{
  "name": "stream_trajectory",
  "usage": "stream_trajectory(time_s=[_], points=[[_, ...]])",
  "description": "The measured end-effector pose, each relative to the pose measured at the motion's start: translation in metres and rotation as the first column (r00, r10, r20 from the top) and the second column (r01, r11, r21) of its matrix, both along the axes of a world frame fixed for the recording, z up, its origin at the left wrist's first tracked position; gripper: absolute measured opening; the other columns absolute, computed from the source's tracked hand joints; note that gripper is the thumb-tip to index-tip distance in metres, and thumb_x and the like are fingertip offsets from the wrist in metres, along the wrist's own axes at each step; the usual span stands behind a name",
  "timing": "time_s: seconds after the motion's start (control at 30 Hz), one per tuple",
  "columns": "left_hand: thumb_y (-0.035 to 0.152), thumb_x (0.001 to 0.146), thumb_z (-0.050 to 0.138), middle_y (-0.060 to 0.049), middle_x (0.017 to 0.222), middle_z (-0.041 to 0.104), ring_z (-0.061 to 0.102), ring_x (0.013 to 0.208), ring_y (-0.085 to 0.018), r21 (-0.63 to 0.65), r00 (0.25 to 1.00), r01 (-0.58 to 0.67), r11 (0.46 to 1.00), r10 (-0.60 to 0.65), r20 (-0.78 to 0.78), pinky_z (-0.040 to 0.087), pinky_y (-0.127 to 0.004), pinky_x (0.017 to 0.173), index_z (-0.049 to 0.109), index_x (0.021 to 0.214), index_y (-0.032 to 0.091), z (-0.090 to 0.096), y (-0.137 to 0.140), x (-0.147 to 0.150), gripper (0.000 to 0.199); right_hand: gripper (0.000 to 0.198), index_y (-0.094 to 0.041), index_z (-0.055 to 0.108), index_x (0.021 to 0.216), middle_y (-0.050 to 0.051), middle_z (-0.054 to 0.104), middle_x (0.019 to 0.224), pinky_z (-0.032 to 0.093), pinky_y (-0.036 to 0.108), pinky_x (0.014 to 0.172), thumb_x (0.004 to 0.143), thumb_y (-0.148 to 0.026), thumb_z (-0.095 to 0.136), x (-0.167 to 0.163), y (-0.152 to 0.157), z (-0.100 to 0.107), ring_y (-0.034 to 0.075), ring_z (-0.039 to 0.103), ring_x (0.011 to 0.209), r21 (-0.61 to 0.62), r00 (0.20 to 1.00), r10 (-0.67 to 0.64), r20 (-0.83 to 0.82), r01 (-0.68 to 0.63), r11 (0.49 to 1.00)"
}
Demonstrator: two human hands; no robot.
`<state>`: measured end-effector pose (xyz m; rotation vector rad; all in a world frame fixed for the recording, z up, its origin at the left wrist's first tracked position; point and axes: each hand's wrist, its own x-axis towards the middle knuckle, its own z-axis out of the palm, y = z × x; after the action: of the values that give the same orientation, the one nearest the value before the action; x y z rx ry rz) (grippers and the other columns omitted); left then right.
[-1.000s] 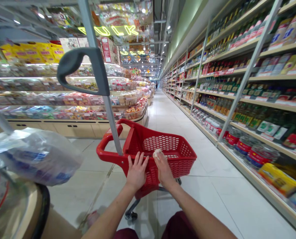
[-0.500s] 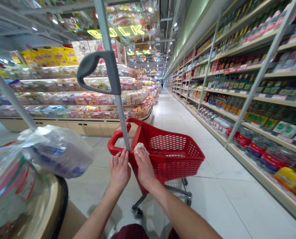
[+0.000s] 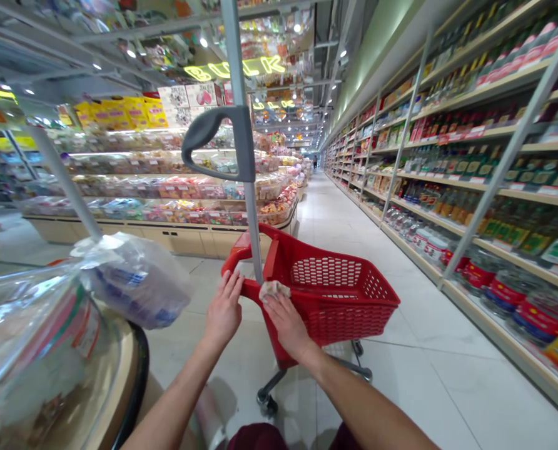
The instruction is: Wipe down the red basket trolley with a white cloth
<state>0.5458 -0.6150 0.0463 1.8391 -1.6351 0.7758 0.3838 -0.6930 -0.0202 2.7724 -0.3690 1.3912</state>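
Note:
A red plastic shopping cart [image 3: 349, 319] with a perforated basket stands in front of me. Under the fingers of my right hand [image 3: 286, 325] is a crumpled off-white cloth [image 3: 274, 290], pressed on the basket's near rim at the base of the pole. My left hand [image 3: 223, 309] rests its outstretched fingers on the outer corner of the cart's red handle [image 3: 236, 255]; nothing shows in its grasp. From the rim beside both hands rises a grey metal pole [image 3: 253, 231], which carries a dark grey loop grip [image 3: 216, 144].
At left, a rounded display counter [image 3: 119, 375] holds clear-covered goods, with a plastic bag [image 3: 138, 281] hanging from a post. Bulk bins [image 3: 166, 203] stand beyond. Bottle-filled shelves [image 3: 448, 175] line the right side of a tiled aisle [image 3: 307, 206].
The whole scene has shifted right in view. My left hand has slid left along the handle, from near the pole to its outer corner. My right hand stays on the cloth near the pole.

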Motion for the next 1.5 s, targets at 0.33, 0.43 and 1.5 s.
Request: stream_trajectory(time_s=[0.33, 0.43, 1.5], points=[[0.000, 0.065, 0.034, -0.007, 0.137, 0.034, 0.013, 0.131, -0.020, -0.014, 0.999, 0.001, 1.000, -0.002, -0.051, 0.033, -0.040, 0.102, 0.030, 0.131, 0.014, 0.000, -0.002, -0.005, 0.068, 0.045, -0.016, 0.042, 0.126, 0.005, 0.040, 0.133, 0.029, 0.039, 0.105, 0.084, -0.004, 0.030, -0.016, 0.009, -0.003, 0.018, 0.021, 0.129, 0.042, 1.000, 0.015, -0.016, -0.014, 0.999], [0.000, 0.065, 0.034, -0.008, 0.136, 0.035, 0.014, 0.131, -0.020, 0.006, 0.999, -0.001, 1.000, 0.001, -0.033, 0.033, -0.039, 0.102, 0.031, 0.130, 0.014, 0.002, 0.000, -0.003, 0.067, 0.044, -0.019, 0.045, 0.124, 0.004, 0.052, 0.122, 0.034, 0.036, 0.103, 0.085, -0.004, 0.030, -0.016, 0.009, -0.018, 0.015, 0.029, 0.126, 0.024, 0.997, 0.011, -0.071, -0.010, 1.000], [0.018, 0.073, 0.040, -0.008, 0.140, 0.026, 0.018, 0.130, -0.019, 0.394, 0.943, 0.168, 0.904, -0.265, 0.204, 0.017, -0.040, 0.106, 0.035, 0.128, 0.012, -0.053, -0.044, -0.141, 0.055, 0.051, -0.017, 0.045, 0.124, 0.008, 0.042, 0.131, 0.032, 0.043, 0.101, 0.078, 0.000, 0.030, -0.162, -0.060, -0.038, 0.018, 0.029, 0.126, 0.097, 0.961, -0.274, 0.041, 0.269, 0.958]])
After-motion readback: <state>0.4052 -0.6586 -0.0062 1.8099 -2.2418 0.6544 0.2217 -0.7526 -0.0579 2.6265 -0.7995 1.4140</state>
